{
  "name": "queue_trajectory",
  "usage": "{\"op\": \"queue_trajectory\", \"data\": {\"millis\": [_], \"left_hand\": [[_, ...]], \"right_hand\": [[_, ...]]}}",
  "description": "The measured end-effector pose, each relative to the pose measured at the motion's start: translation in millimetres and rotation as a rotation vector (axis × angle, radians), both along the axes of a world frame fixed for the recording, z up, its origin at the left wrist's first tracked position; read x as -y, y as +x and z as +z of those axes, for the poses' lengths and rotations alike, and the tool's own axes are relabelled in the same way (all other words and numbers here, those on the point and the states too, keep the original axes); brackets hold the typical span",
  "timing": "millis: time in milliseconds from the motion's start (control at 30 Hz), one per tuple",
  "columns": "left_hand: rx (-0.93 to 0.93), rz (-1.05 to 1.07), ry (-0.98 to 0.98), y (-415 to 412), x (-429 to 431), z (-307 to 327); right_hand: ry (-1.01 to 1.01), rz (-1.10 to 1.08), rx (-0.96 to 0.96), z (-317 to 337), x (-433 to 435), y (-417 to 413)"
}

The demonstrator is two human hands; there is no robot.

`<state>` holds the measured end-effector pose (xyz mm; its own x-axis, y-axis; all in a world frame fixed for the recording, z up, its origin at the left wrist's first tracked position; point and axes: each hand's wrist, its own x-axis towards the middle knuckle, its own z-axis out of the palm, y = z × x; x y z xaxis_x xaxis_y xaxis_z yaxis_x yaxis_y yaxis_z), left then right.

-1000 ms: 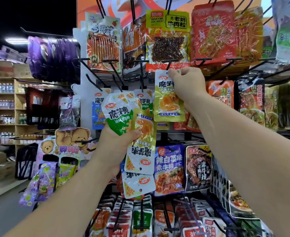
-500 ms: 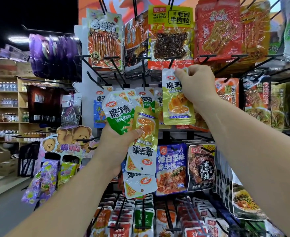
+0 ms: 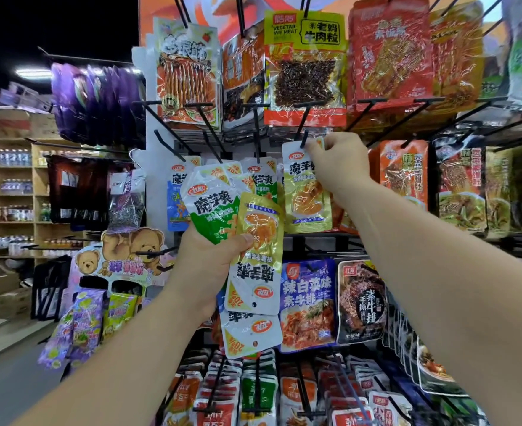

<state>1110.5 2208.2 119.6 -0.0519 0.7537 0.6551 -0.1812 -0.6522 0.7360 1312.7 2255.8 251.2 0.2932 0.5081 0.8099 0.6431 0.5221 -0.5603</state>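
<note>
A yellow-green snack packet hangs at the tip of a black peg hook in the middle of the display rack. My right hand pinches its top right corner beside the hook. My left hand, lower and to the left, grips a bunch of snack packets: a green one pointing up, a yellow one upside down and another white-ended one hanging below it.
The peg rack is crowded with hanging snack bags above, below and to both sides, with black hooks jutting toward me. Purple bags and a bear display hang at left. Wooden shelves with bottles stand far left across an aisle floor.
My right hand has shifted the yellow-green packet right and slightly down, so that its hole now sits at the hook's tip. My left hand keeps its bunch in nearly the same place.
</note>
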Motion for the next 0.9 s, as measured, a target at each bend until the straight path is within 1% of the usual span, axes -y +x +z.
{"op": "queue_trajectory", "data": {"millis": [67,133,167,200,267,333,367,433,500,567,633,767,900], "left_hand": [[0.012,0.008,-0.009,-0.5,-0.9,-1.4],[0.015,0.014,-0.008,-0.4,-1.4,-1.3],[0.013,0.014,0.000,-0.1,-1.1,-0.9],[0.011,0.012,0.006,0.0,-1.7,-0.8],[0.011,0.000,0.010,0.8,-1.8,-0.4],[0.017,-0.010,0.002,1.6,-1.2,-0.2],[0.019,-0.012,-0.005,2.0,-0.6,0.1],[0.024,-0.009,-0.016,1.5,-1.2,-0.3],[0.028,0.007,-0.015,1.1,-1.2,-0.1],[0.024,0.027,-0.007,1.1,-0.9,0.6],[0.031,0.018,-0.019,1.9,-0.2,1.2],[0.042,0.006,-0.048,1.8,0.8,1.1],[0.044,0.003,-0.046,2.3,2.6,2.5]], "right_hand": [[-0.061,-0.018,0.019,-0.3,-7.5,-0.2],[-0.150,-0.065,0.101,-1.8,-11.6,3.1],[-0.166,-0.100,0.155,-4.3,-10.0,4.9],[-0.139,-0.136,0.218,-8.2,-6.1,6.5],[0.005,-0.225,0.392,-19.5,6.9,8.4],[0.147,-0.347,0.661,-31.3,13.4,10.9],[0.153,-0.396,0.797,-34.7,14.2,12.1],[0.019,-0.442,1.000,-36.8,10.0,13.7],[-0.109,-0.483,1.119,-36.0,1.3,14.9],[-0.175,-0.571,1.201,-36.4,-6.2,12.9],[-0.231,-0.617,1.230,-35.8,-12.4,10.0],[-0.296,-0.641,1.234,-32.7,-25.9,5.1],[-0.358,-0.613,1.244,-34.4,-39.6,0.5]]}}
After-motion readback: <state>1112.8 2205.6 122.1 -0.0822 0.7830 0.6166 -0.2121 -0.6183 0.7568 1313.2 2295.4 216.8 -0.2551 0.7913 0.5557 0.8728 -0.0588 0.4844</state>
